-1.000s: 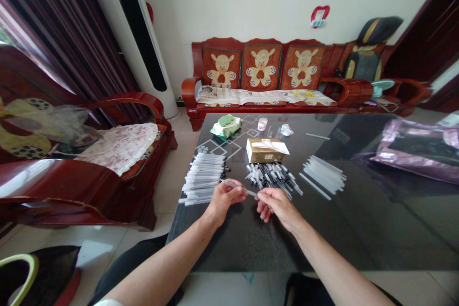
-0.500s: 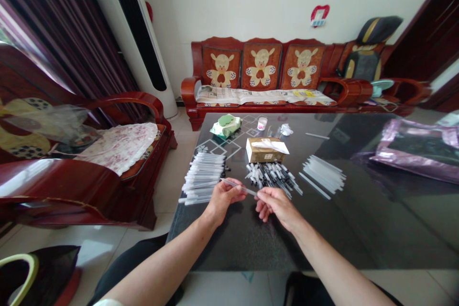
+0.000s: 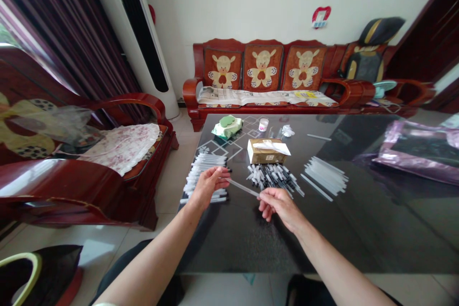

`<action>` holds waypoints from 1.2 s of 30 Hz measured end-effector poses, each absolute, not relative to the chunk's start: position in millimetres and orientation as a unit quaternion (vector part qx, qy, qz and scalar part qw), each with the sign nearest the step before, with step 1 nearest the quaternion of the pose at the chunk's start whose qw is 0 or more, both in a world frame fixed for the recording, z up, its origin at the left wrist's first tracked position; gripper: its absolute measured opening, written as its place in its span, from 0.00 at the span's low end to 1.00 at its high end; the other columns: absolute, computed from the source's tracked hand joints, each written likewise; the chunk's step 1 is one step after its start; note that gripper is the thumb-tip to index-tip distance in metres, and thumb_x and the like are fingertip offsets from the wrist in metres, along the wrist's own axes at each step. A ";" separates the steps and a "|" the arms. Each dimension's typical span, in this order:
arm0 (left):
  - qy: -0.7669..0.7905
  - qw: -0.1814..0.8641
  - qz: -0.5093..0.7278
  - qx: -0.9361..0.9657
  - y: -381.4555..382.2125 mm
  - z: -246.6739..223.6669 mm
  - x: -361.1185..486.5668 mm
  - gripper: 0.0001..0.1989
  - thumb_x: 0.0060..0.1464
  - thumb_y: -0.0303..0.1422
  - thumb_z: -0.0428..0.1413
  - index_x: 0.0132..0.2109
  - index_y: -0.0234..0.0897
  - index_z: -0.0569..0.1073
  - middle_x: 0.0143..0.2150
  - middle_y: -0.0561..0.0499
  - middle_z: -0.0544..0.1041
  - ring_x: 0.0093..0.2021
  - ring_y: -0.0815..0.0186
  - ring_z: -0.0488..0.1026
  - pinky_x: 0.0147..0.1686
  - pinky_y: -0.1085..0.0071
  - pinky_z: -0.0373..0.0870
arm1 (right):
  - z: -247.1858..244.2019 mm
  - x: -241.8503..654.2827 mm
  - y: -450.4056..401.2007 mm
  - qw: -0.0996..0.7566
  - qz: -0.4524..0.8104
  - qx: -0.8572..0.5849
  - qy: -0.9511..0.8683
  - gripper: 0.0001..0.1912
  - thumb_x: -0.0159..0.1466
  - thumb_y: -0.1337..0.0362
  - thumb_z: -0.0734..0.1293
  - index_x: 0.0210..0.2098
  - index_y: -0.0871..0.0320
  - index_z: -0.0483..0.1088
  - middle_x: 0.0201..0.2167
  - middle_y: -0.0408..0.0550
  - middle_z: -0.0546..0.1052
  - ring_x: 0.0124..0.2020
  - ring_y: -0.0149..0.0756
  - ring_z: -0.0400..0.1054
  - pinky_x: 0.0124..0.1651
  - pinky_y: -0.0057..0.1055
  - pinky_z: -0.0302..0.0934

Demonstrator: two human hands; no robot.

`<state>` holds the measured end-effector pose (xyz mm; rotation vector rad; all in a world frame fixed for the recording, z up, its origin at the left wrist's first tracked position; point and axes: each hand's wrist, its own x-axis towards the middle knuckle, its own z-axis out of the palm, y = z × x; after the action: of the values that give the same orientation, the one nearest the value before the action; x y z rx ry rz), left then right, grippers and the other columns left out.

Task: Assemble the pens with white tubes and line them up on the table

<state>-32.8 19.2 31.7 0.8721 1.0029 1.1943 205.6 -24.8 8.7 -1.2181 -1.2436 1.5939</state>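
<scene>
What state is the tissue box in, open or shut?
Open: a white tissue sticks out of the top of the gold tissue box.

On the table (image 3: pixel 258 248), left to right: pen row (image 3: pixel 208 165), pen pile (image 3: pixel 274 177), tubes (image 3: pixel 324 174), bag (image 3: pixel 398 162). Tissue box (image 3: pixel 260 157), just behind the pile; wipes (image 3: pixel 229 129), behind the row; cup (image 3: pixel 263 125), behind the box. Sofa (image 3: pixel 261 110), beyond the table.
</scene>
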 end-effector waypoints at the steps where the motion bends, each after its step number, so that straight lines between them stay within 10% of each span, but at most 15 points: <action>1: 0.446 0.628 0.510 0.382 19.5 32.4 -34.7 0.19 0.48 0.43 0.59 0.38 0.30 0.74 0.34 0.42 0.78 0.30 0.65 0.76 0.32 0.70 0.73 | 8.6 205.4 -25.2 0.382 0.624 -0.477 -0.487 0.17 0.56 0.52 0.66 0.31 0.63 0.69 0.21 0.47 0.75 0.17 0.30 0.68 0.15 0.22 0.59; 36: 0.448 0.594 0.493 0.451 18.9 32.6 -38.2 0.18 0.45 0.42 0.61 0.37 0.30 0.74 0.30 0.44 0.77 0.29 0.65 0.76 0.31 0.70 0.73 | 8.9 208.9 -23.0 0.420 0.619 -0.500 -0.436 0.14 0.55 0.56 0.69 0.30 0.62 0.68 0.22 0.49 0.76 0.18 0.33 0.70 0.18 0.27 0.65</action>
<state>-38.2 18.9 32.6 1.0477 1.0408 1.1467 208.9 -23.0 8.9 -1.2528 -1.0935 1.5516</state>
